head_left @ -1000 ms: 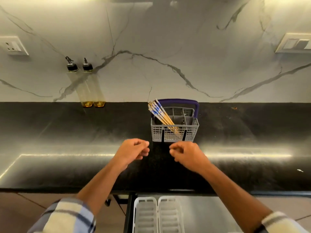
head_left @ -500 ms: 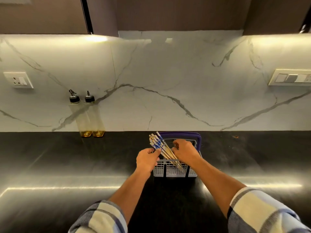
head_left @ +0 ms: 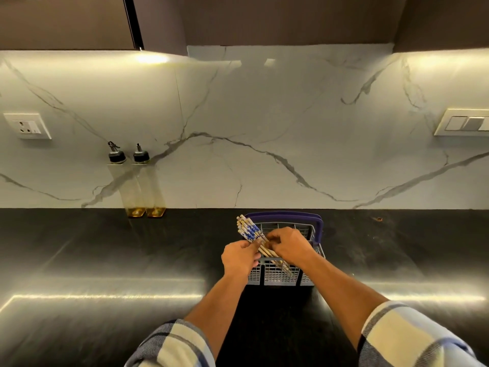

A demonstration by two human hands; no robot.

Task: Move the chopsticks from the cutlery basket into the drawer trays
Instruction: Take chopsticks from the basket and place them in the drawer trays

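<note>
Black stone desk (head_left: 105, 260): both grips, left hand (head_left: 239, 256) and right hand (head_left: 289, 247), pinch blue-patterned wooden chopsticks (head_left: 250, 231) at 12 o'clock; uneven pull could tip grey plastic cutlery basket (head_left: 275, 274).

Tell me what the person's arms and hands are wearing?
Both hands, the left hand and the right hand, are bare, with no gloves. Each arm has a rolled-up checked sleeve in cream, blue and grey; forearms are uncovered.

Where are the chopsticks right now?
In the head view, the blue-patterned wooden chopsticks lean left out of the grey plastic cutlery basket on the black counter, gripped by the left hand and right hand.
</note>
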